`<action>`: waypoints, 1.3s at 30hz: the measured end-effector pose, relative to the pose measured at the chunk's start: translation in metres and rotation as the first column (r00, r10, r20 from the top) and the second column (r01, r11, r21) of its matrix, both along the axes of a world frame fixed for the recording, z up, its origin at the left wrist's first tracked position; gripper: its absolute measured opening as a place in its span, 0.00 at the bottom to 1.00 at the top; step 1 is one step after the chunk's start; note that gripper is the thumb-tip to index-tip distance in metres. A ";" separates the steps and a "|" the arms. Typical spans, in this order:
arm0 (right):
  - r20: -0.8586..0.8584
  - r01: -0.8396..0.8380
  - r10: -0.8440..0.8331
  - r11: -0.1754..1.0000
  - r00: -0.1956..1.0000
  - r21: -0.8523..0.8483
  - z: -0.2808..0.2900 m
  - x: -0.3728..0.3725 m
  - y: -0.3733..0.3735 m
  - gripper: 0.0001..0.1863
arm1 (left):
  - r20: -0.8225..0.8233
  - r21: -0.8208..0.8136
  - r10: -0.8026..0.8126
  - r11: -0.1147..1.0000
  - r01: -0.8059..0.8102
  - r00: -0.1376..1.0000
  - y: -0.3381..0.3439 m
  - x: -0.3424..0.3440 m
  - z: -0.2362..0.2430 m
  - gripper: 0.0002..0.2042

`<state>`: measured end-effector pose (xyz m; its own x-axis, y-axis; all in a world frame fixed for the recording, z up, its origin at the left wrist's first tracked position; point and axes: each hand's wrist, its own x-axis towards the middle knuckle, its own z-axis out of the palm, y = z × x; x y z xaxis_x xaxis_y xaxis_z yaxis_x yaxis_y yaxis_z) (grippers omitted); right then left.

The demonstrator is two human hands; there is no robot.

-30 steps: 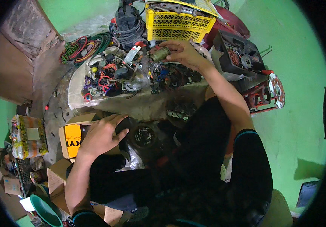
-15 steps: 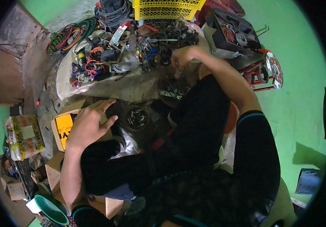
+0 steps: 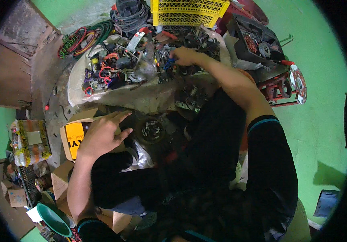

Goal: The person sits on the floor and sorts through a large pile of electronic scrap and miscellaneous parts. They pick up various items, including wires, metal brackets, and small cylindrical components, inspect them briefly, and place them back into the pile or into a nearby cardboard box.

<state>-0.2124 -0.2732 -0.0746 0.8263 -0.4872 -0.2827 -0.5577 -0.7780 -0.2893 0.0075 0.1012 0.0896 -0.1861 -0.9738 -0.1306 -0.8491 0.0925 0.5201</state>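
My right hand [image 3: 186, 56] is over a heap of tools and small parts [image 3: 121, 64] on a pale sheet-covered surface. Its fingers are bent down and closed beside a small blue item [image 3: 168, 63]; the fingertips are partly hidden, so what they grip cannot be made out. My left hand [image 3: 103, 135] is open and holds nothing, thumb and forefinger apart, above my bent leg. It partly covers an open cardboard box with a yellow panel [image 3: 74, 139]. Between my legs and the heap stands a round container [image 3: 152, 130] of small metal pieces.
Yellow crates [image 3: 189, 12] stand behind the heap, coiled hoses [image 3: 87, 38] at its left. A black toolbox [image 3: 258, 42] and a red metal frame [image 3: 286, 84] are at right. Near left lie a taped package [image 3: 32, 141] and a green basin [image 3: 54, 220].
My right hand has reached left and farther over the heap, to the blue item. My left hand keeps its open pose. The whole view has shifted slightly.
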 end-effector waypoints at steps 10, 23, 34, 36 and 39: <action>-0.202 -0.495 0.453 0.764 0.868 -0.414 -0.072 0.029 0.052 0.36 | 0.024 0.077 0.053 0.995 -0.055 0.998 -0.007 0.007 -0.004 0.23; 0.149 -0.026 0.052 0.985 0.987 -0.172 -0.017 0.052 0.021 0.18 | 0.042 0.076 0.024 0.997 -0.027 0.999 -0.006 0.009 -0.012 0.23; 0.599 0.021 -0.263 0.925 0.756 0.379 0.066 0.015 0.007 0.23 | 0.040 0.057 0.042 0.997 -0.044 0.998 -0.002 0.004 0.007 0.23; 0.607 0.008 -0.348 0.872 0.714 0.490 0.097 0.013 0.029 0.21 | 0.021 -0.008 0.033 0.999 -0.033 0.999 0.000 0.005 0.007 0.23; 0.540 0.003 -0.483 0.747 0.689 0.665 0.125 0.015 0.051 0.20 | 0.005 -0.100 0.037 0.994 -0.036 0.999 -0.003 0.008 0.002 0.24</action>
